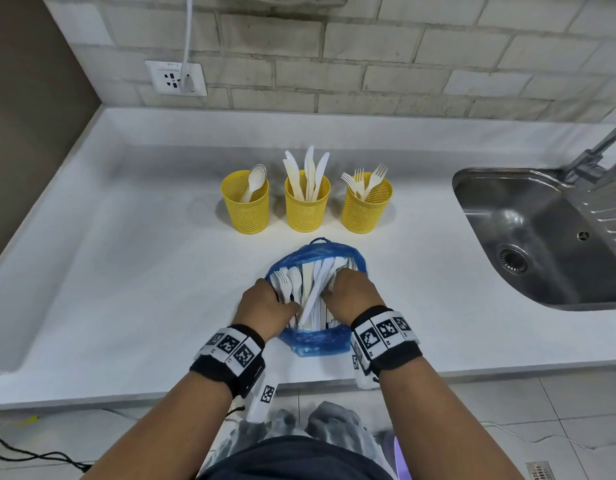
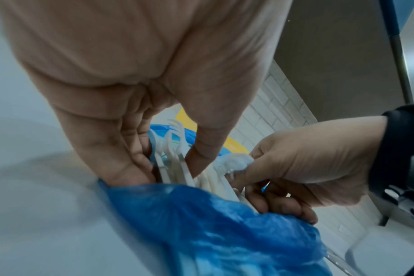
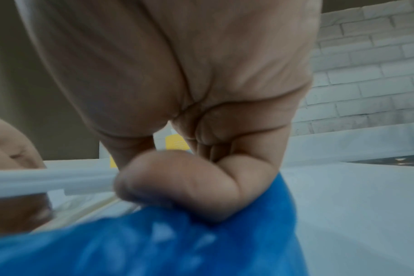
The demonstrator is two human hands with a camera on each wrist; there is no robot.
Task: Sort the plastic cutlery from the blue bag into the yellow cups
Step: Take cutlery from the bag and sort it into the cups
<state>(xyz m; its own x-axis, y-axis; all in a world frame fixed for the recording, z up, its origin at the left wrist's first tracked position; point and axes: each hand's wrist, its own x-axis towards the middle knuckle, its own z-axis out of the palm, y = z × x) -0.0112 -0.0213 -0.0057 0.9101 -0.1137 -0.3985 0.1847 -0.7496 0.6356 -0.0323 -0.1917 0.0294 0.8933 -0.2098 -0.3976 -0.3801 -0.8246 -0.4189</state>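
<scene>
Together, both hands (image 1: pixel 265 306) (image 1: pixel 355 292) inside blue bag (image 1: pixel 313 337), near counter edge (image 1: pixel 126 393).

Three cups stand in a row on the bench (image 1: pixel 126 237), well behind the bag (image 1: pixel 313 341). The left cup (image 1: pixel 245 211) holds spoons (image 1: pixel 254 181), the middle cup (image 1: pixel 306 209) holds knives (image 1: pixel 311 171), the right cup (image 1: pixel 367 209) holds forks (image 1: pixel 363 180). The bag sits near the front edge, before the middle cup, with loose cutlery (image 1: pixel 310 289) inside. My left grip (image 1: pixel 265 306) is at its left side, my right grip (image 1: pixel 355 289) at its right, both reaching into the cutlery. A sink (image 1: pixel 542 237) is set into the bench far right. A wall socket (image 1: pixel 176 77) lies behind, to the left.
</scene>
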